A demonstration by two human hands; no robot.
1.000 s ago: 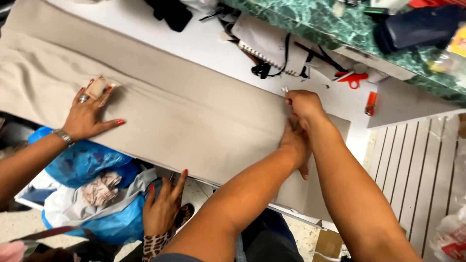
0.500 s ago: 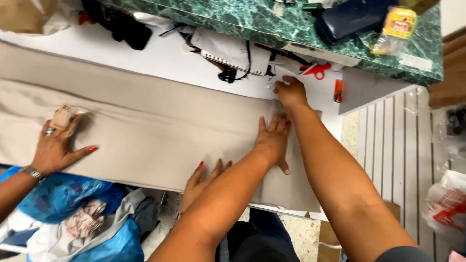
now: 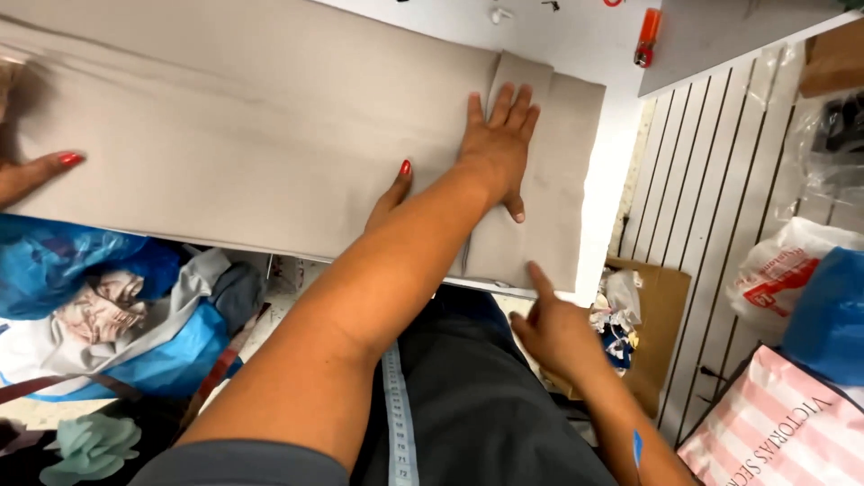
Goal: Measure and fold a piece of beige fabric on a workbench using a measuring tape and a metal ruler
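A long beige cloth (image 3: 252,153) lies flat on a white table (image 3: 576,36), its right end folded over. My left hand (image 3: 499,148) presses flat on that folded end, fingers spread. My right hand (image 3: 553,328) is below the table's near edge, its index finger raised to the cloth's lower right corner, holding nothing. Another person's hand with red nails (image 3: 31,173) rests on the cloth at the far left. A second red-nailed finger (image 3: 402,175) of that person shows from behind my left forearm.
An orange tool (image 3: 643,38) lies on the table past the cloth. A white slatted panel (image 3: 711,207) stands at the right, with plastic bags (image 3: 783,270) and a pink striped bag (image 3: 783,423). Blue bags with cloth scraps (image 3: 99,297) sit under the table. A measuring tape (image 3: 396,414) hangs down my front.
My left hand has moved from the cloth's near edge to lie flat on the folded right end. My right hand has come off the table's far side down below the near edge.
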